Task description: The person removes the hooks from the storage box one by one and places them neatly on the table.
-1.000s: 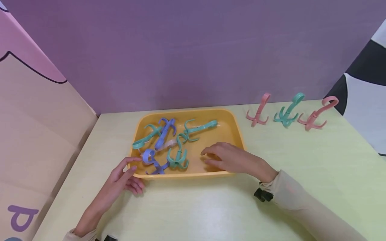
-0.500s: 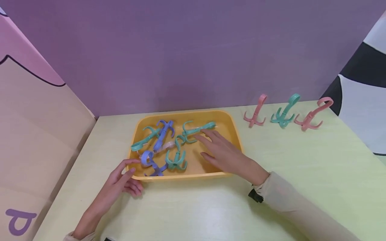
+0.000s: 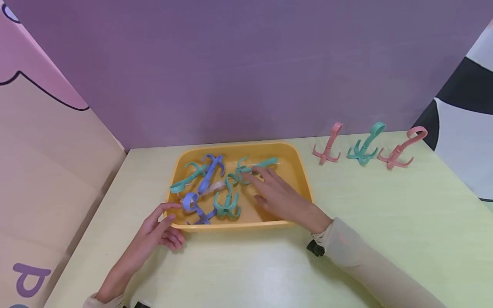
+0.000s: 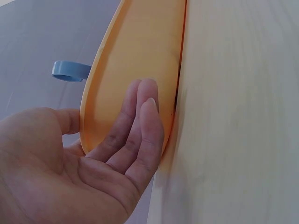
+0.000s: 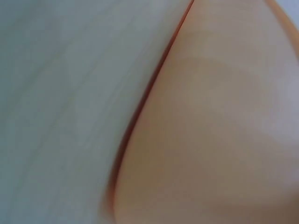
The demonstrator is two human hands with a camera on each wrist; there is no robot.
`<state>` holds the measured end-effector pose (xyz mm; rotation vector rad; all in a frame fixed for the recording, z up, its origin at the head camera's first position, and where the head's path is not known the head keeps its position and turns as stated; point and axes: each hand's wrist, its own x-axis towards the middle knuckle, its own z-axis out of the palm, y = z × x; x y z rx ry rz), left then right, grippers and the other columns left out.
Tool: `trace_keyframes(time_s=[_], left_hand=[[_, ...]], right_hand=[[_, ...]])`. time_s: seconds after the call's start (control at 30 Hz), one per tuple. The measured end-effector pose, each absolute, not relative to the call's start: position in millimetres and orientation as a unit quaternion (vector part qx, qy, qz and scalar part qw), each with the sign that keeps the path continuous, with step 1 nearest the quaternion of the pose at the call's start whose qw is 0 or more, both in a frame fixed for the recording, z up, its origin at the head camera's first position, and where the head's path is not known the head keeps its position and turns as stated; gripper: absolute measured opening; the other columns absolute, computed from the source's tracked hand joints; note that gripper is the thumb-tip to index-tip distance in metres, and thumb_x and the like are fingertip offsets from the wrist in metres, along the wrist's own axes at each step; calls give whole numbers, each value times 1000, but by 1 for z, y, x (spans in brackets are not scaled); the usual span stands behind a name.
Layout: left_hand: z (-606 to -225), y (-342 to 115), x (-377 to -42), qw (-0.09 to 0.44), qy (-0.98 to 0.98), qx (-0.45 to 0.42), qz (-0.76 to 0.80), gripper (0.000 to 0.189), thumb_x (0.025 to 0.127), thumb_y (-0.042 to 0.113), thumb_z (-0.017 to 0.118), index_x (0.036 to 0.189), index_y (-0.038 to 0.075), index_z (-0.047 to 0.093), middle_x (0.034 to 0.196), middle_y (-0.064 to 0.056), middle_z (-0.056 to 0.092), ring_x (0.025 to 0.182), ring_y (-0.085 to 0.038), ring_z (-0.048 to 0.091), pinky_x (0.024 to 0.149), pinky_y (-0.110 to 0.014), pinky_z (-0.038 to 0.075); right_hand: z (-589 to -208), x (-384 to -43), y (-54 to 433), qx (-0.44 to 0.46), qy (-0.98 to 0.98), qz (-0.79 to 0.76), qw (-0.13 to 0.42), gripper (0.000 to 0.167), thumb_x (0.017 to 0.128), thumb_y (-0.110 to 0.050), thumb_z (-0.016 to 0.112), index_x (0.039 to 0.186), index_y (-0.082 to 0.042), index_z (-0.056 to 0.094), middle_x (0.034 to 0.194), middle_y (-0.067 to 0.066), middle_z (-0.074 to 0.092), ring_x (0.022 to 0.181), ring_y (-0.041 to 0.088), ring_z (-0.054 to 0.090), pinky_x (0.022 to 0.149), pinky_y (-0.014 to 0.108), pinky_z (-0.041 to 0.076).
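Observation:
A yellow tray (image 3: 269,224) holds several plastic claw hooks. My left hand (image 3: 148,233) grips its near left corner, thumb and forefinger on either side of the rim and the other fingers along the outer wall (image 4: 140,51). My right hand (image 3: 279,194) reaches inside, fingertips at a teal claw hook (image 3: 267,163) near the back, the thumb spread apart below; part of that hook is hidden. Left of it lie a second teal hook (image 3: 228,205), a blue hook (image 3: 208,177), another blue hook (image 3: 190,202), a third teal hook (image 3: 188,179) and a pale pink one (image 3: 215,187).
Two pink hooks (image 3: 328,147) (image 3: 396,156) and a teal hook (image 3: 363,152) stand in a row on the table (image 3: 246,269), right of the tray. A purple panel (image 3: 246,72) rises behind. The right wrist view shows only the tray's outer wall (image 5: 201,130) and table.
My right hand has moved left and farther back in the tray, up to the rear teal hook, which has turned a little. My left hand stays at the corner.

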<state>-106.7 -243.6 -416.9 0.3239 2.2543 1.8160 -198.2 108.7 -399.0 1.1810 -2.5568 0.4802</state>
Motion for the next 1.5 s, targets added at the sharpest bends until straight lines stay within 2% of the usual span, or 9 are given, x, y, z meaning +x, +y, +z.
trace_keyframes(time_s=[0.17,0.37,0.47,0.57,0.67,0.8,0.93,1.3,1.5], left_hand=[[-417,-244,-109,110,769,112,619,35,110,31,40,140,13,40,80,-23,70,66,-38,70,60,-45,60],[-422,-243,-109,117,765,118,622,36,110,30,39,141,11,39,80,-24,70,66,-39,70,61,-45,60],[-422,-243,-109,119,764,121,622,38,110,30,39,142,10,38,81,-24,70,66,-40,69,61,-45,60],[-420,-243,-109,113,767,119,621,38,110,30,39,142,9,38,80,-24,70,66,-40,69,61,-45,60],[-419,-243,-110,108,770,115,618,38,110,30,39,141,9,38,80,-24,70,65,-39,70,60,-45,60],[-420,-243,-111,111,770,116,618,38,110,31,39,141,10,38,80,-24,70,66,-38,70,61,-45,60],[-422,-242,-111,116,768,115,619,39,110,32,40,142,9,38,81,-24,70,66,-39,70,61,-45,60],[-423,-242,-109,117,768,112,620,38,110,31,40,141,10,39,81,-24,70,66,-40,69,61,-46,60],[-423,-241,-108,116,768,114,619,39,109,32,40,141,10,39,81,-24,70,66,-39,69,61,-45,60]], right_hand=[[-399,-202,109,400,-886,150,179,51,83,4,72,131,-2,57,115,13,59,102,28,55,77,33,52],[-396,-208,117,318,-889,177,279,16,78,10,62,86,-5,61,84,9,57,81,28,55,61,35,49],[-395,-212,122,267,-914,160,261,22,78,9,63,98,2,62,95,18,60,89,36,55,73,41,52],[-397,-214,125,240,-949,117,170,48,84,7,61,131,9,49,127,31,54,115,45,51,92,46,51],[-399,-213,126,238,-962,78,107,58,91,3,58,143,13,34,139,37,45,127,49,45,97,50,50],[-402,-210,128,248,-960,38,129,40,90,1,62,126,15,49,114,33,57,100,46,56,71,45,56],[-404,-208,128,247,-958,26,146,13,86,3,64,96,9,57,85,21,52,75,35,49,51,38,47],[-401,-211,128,246,-957,111,108,17,87,-9,75,94,-1,62,83,13,52,69,28,51,49,37,48],[-398,-215,123,285,-929,168,167,32,91,-26,76,108,0,68,97,13,60,82,26,59,64,36,55]])
